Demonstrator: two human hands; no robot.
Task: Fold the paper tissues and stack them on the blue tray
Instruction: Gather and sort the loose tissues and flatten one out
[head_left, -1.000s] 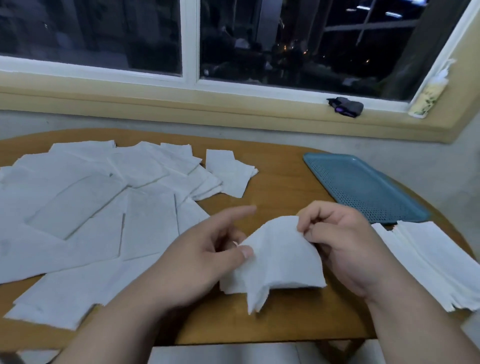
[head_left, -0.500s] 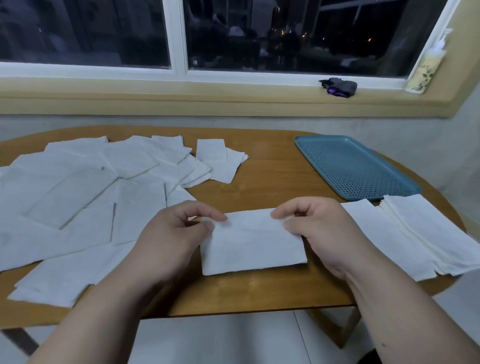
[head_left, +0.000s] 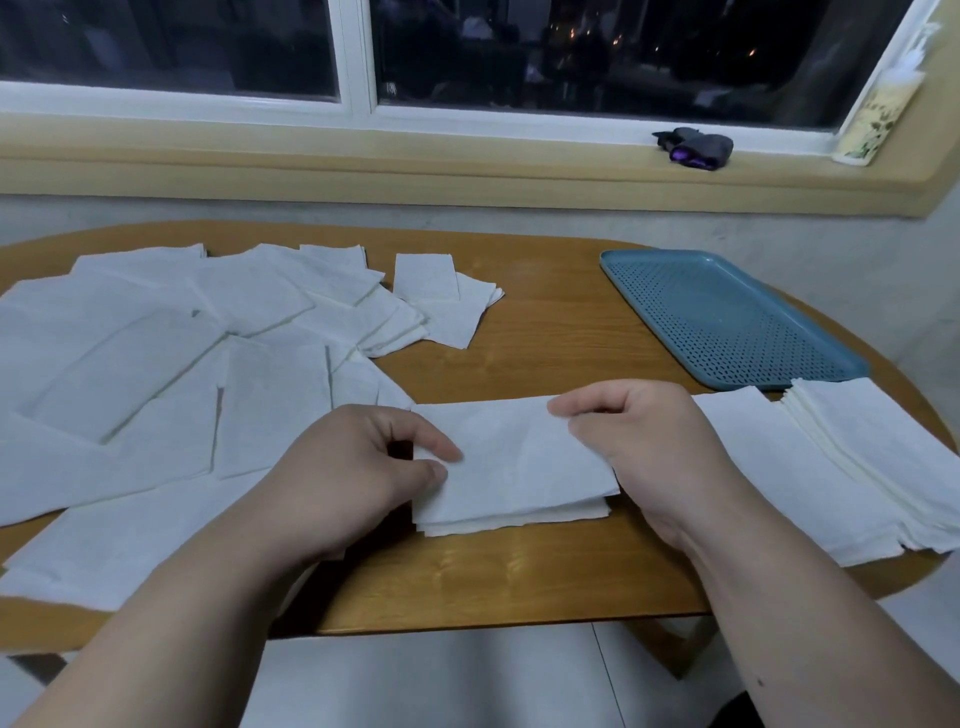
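- A folded white paper tissue (head_left: 514, 467) lies flat on the round wooden table (head_left: 545, 343), near its front edge, between the person's two hands. Layered edges show along its near side.
- The left hand (head_left: 358, 467) is at the tissue's left end. The fingers are curled, and thumb and forefinger pinch that edge.
- The right hand (head_left: 639, 431) is at the tissue's right end. The fingers are curled over, with their tips gripping the far upper edge, and the heel of the hand rests by the right corner.
- A blue perforated plastic tray (head_left: 727, 322) sits at the far right of the table, apart from the held tissue.
- A neat stack of folded white tissues (head_left: 878, 452) lies at the right edge, just beside the tray's near rim.
- A loose spread of unfolded white tissues (head_left: 156, 374) covers the left half of the table, the sheets overlapping one another.
- A small pile of folded white tissues (head_left: 447, 306) lies at the right fringe of that spread.
- On the yellow windowsill (head_left: 467, 171) rests a dark bundled cloth (head_left: 696, 148). A pale patterned bottle (head_left: 878, 114) leans at the right corner.
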